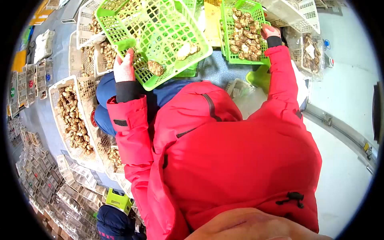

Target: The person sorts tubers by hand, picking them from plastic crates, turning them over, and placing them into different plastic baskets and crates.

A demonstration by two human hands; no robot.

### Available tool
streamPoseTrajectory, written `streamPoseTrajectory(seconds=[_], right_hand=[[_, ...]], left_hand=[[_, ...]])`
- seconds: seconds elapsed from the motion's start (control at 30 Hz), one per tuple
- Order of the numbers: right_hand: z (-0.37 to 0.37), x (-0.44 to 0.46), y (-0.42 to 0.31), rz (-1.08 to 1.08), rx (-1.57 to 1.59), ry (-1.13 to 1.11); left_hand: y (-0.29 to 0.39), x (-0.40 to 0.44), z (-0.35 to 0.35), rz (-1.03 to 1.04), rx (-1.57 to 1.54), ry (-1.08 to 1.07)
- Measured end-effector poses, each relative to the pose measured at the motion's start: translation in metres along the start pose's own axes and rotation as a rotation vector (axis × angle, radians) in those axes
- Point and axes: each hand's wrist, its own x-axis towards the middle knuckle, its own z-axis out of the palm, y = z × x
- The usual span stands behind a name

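My left hand [125, 67] is closed on the near left rim of a large green plastic basket [160, 80], which is tilted. Inside that basket lie a brown knobbly mushroom [155, 68] and paler mushroom pieces [184, 52]; more sit toward its far end. My right hand [270, 32] grips the right side of a second green basket [266, 60]. Brown-and-white mushrooms [245, 37] are heaped in this one. The fingertips of my right hand are partly hidden at the rim.
White crates of mushrooms [66, 138] line the floor at left, with stacked crates [48, 180] behind. A clear plastic bag [248, 96] and a green stool [261, 78] are near my knees. A bagged crate [314, 52] stands at right. Someone in dark clothing [114, 220] is at lower left.
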Motion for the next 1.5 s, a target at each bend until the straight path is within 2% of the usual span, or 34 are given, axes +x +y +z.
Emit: streamPoseTrajectory(seconds=[0.07, 0.17, 0.27, 0.3, 0.37, 0.5, 0.53, 0.63, 0.67, 0.77, 0.83, 0.9, 0.97, 1.03, 1.1, 1.13, 1.17, 1.23, 1.27, 1.33, 1.37, 1.4, 1.43, 1.5], right_hand=[[-0.005, -0.015, -0.001, 0.184, 0.189, -0.139], [-0.010, -0.020, -0.009, 0.158, 0.214, -0.134], [-0.018, -0.032, -0.026, 0.142, 0.202, -0.155], [-0.018, -0.031, -0.026, 0.136, 0.206, -0.177], [-0.019, -0.032, -0.024, 0.127, 0.209, -0.225], [-0.015, -0.043, -0.025, 0.099, 0.106, -0.350], [-0.015, -0.049, -0.033, 0.152, 0.095, -0.290], [-0.018, -0.050, -0.019, 0.102, 0.020, -0.243], [-0.016, -0.050, -0.014, 0.072, -0.035, -0.269], [0.013, -0.063, -0.026, -0.211, -0.513, -0.343], [0.052, -0.066, -0.019, -0.433, -0.550, -0.351], [0.074, -0.099, -0.062, -0.510, -0.944, -0.437], [0.094, -0.102, -0.063, -0.495, -1.288, -0.580], [0.095, -0.083, -0.037, -0.526, -1.035, -0.533], [0.075, -0.106, -0.071, -0.317, -0.858, -0.442], [0.068, -0.094, -0.051, -0.316, -0.698, -0.429], [0.060, -0.093, -0.050, -0.175, -0.377, -0.511], [0.041, -0.103, -0.042, 0.192, 0.558, -0.597], [0.036, -0.100, -0.031, 0.278, 0.768, -0.613], [0.036, -0.131, -0.065, -0.042, 0.626, -0.765], [0.040, -0.159, -0.102, 0.034, 0.811, -0.754], [0.049, -0.148, -0.092, 0.355, 1.380, -0.980], [0.054, -0.160, -0.112, 0.199, 1.250, -1.003], [0.070, -0.161, -0.133, 0.247, 1.152, -1.000]], left_hand=[[-0.004, 0.002, -0.005, 0.027, 0.018, 0.015], [0.000, 0.000, -0.004, -0.058, -0.047, 0.068], [-0.004, 0.007, -0.003, 0.015, -0.016, 0.060], [-0.003, 0.007, -0.001, -0.028, 0.017, 0.113], [-0.004, 0.005, 0.007, -0.040, -0.121, 0.162], [-0.002, 0.006, 0.022, -0.060, -0.146, 0.189], [-0.011, 0.012, 0.019, -0.095, -0.134, 0.250], [-0.035, 0.021, 0.014, -0.082, -0.195, 0.233], [-0.039, 0.020, 0.015, -0.104, -0.255, 0.233], [-0.049, 0.023, 0.009, -0.184, -0.238, 0.256], [-0.050, 0.024, 0.008, -0.209, -0.225, 0.293], [-0.050, 0.022, 0.008, -0.228, -0.211, 0.320], [-0.046, 0.020, 0.008, -0.239, -0.193, 0.333], [-0.051, 0.021, 0.008, -0.199, -0.191, 0.354], [-0.053, 0.022, 0.007, -0.182, -0.182, 0.330], [-0.054, 0.022, 0.007, -0.172, -0.179, 0.318], [-0.053, 0.021, 0.008, -0.177, -0.182, 0.312], [-0.050, 0.020, 0.011, -0.185, -0.188, 0.296], [-0.053, 0.022, 0.008, -0.187, -0.176, 0.280], [-0.058, 0.023, 0.004, -0.149, -0.199, 0.239], [-0.061, 0.024, 0.001, -0.130, -0.209, 0.219], [-0.066, 0.028, -0.003, -0.154, -0.147, 0.248], [-0.068, 0.027, -0.005, -0.165, -0.105, 0.266], [-0.063, 0.026, -0.002, -0.188, -0.023, 0.302]])
